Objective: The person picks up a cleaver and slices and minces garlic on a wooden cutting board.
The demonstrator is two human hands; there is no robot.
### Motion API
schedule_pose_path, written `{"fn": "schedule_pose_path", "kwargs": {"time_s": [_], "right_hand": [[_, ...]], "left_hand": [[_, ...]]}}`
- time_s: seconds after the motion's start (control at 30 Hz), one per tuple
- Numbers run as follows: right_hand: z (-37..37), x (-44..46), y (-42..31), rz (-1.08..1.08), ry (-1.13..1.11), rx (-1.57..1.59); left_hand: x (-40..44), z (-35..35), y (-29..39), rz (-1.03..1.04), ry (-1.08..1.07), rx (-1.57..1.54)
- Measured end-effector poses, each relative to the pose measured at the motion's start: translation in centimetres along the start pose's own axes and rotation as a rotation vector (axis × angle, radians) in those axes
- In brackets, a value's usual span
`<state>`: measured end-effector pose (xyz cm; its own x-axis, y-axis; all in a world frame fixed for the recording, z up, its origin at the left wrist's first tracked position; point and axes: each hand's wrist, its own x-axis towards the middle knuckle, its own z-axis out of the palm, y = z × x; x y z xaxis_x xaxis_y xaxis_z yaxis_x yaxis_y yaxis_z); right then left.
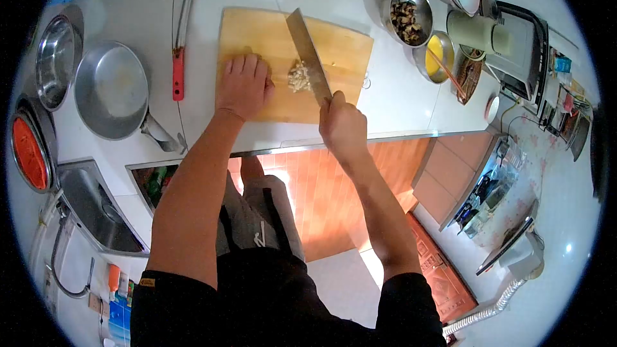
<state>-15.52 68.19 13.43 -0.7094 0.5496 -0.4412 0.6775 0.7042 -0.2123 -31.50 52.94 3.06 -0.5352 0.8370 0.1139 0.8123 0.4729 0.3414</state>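
Note:
My right hand (344,123) is closed around the handle of a cleaver (308,54), whose broad blade slants up and left across the wooden cutting board (257,29). Beside the blade's left side lies a small heap of pale chopped pieces (298,78), possibly garlic. My left hand (245,83) rests on the board's left part, knuckles up and fingers pointing away from me, apart from the heap. Nothing shows in it. The undersides of its fingers are hidden.
Left of the board are a ladle (178,71) with a red handle, a grey pan (112,90) and a metal basin (56,61). On the right stand a bowl of dark chopped pieces (407,22) and a bowl of yellow liquid (434,58) with chopsticks. A sink (96,199) lies lower left.

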Motion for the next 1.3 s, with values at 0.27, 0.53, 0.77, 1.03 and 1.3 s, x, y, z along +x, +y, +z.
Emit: {"fn": "schedule_pose_path", "kwargs": {"time_s": [0.27, 0.53, 0.77, 1.03, 1.3], "right_hand": [[0.4, -0.2, 0.2, -0.006, 0.095, 0.063], [3.7, -1.3, -2.6, 0.182, 0.014, 0.022], [-1.3, -0.4, -3.8, 0.178, -0.095, -0.013], [4.0, -1.8, -4.9, 0.260, 0.029, 0.103], [1.2, -1.2, -4.0, 0.180, -0.012, 0.014]], "left_hand": [[0.1, -0.5, 0.2, 0.018, 0.018, 0.015], [0.1, -0.7, 0.0, -0.023, -0.069, 0.021], [0.0, 0.2, -0.3, 0.021, 0.062, 0.027], [-0.2, 0.0, -0.4, 0.010, -0.036, 0.029], [-0.2, -0.3, -0.2, 0.009, -0.008, 0.046]]}}
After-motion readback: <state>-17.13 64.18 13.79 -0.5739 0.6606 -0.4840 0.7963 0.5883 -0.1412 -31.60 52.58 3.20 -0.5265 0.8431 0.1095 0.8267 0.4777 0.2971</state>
